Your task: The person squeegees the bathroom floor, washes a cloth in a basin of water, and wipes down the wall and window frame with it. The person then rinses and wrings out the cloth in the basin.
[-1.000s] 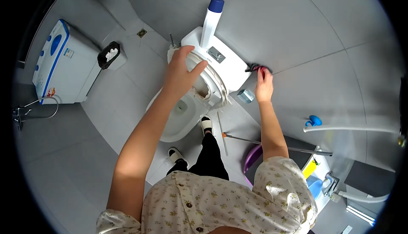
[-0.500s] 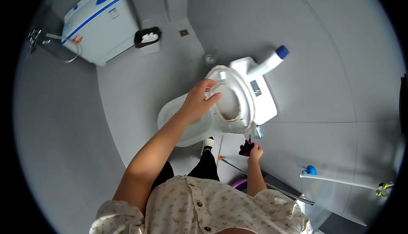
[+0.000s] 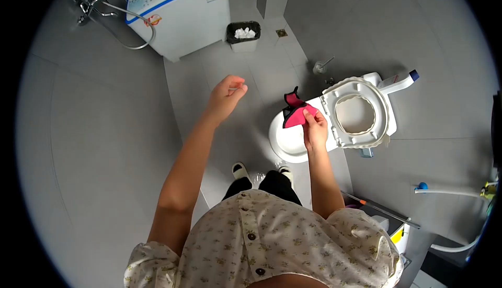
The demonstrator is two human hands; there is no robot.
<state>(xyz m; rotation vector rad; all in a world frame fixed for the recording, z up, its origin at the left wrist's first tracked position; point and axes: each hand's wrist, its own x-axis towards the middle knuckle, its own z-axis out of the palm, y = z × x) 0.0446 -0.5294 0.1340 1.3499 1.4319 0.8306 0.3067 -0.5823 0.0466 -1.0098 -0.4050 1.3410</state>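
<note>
My right hand point(image 3: 316, 129) pinches a pink cloth piece with black edging point(image 3: 299, 114) over the toilet bowl point(image 3: 289, 149). Part of the cloth hangs folded at its far end, and I cannot make out its exact kind. Behind it the toilet seat point(image 3: 384, 113), with a frilled cream cover, stands raised against the tank. My left hand point(image 3: 227, 97) hovers over the floor left of the toilet. Its fingers are loosely curled, with a gap to the thumb and nothing visible in them.
A white washing machine with blue trim point(image 3: 183, 13) stands at the back left, near a lined bin point(image 3: 243, 37) holding white paper. A toilet brush point(image 3: 321, 67) is behind the toilet. A white bottle with a blue cap point(image 3: 398, 83) lies on the tank. A mop pole point(image 3: 387, 213) is at right.
The raised seat, beside my left hand before, now stands clear of it. My left hand has drawn back leftward. My right hand has brought the pink cloth up over the bowl. The view has turned left.
</note>
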